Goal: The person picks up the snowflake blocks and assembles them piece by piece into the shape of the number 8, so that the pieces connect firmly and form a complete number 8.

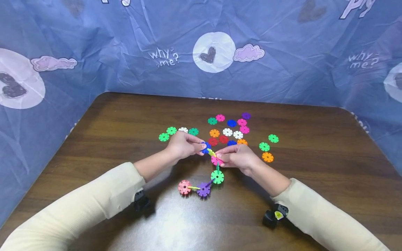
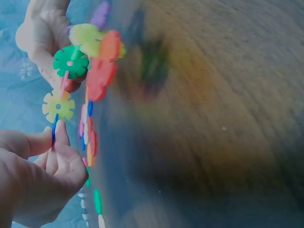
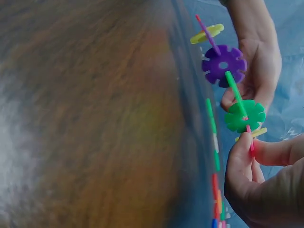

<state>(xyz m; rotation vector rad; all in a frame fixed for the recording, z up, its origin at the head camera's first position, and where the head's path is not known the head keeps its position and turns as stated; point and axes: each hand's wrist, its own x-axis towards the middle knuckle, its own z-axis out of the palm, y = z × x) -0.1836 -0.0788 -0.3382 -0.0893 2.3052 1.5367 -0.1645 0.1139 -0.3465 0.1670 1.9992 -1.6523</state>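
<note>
A chain of notched plastic discs hangs between both hands over the table. My left hand (image 1: 185, 144) pinches a blue disc (image 1: 206, 147) at one end, thumb against fingertips. Slotted into it is a yellow disc (image 2: 58, 106), which joins a pink disc (image 1: 216, 160). My right hand (image 1: 240, 158) pinches that pink disc between thumb and fingers. From there the chain runs toward the body through a dark green disc (image 2: 70, 62), a light green disc (image 1: 217, 177), a purple disc (image 1: 203, 190), another yellow disc (image 1: 194, 188) and a salmon disc (image 1: 184, 187) at the far end.
Loose discs in several colours lie flat beyond the hands, among them a white disc (image 1: 227, 132). Light green discs (image 1: 164, 137) sit to the left, and an orange disc (image 1: 267, 157) to the right. A blue printed cloth (image 1: 125, 62) hangs behind the brown table (image 1: 78, 157).
</note>
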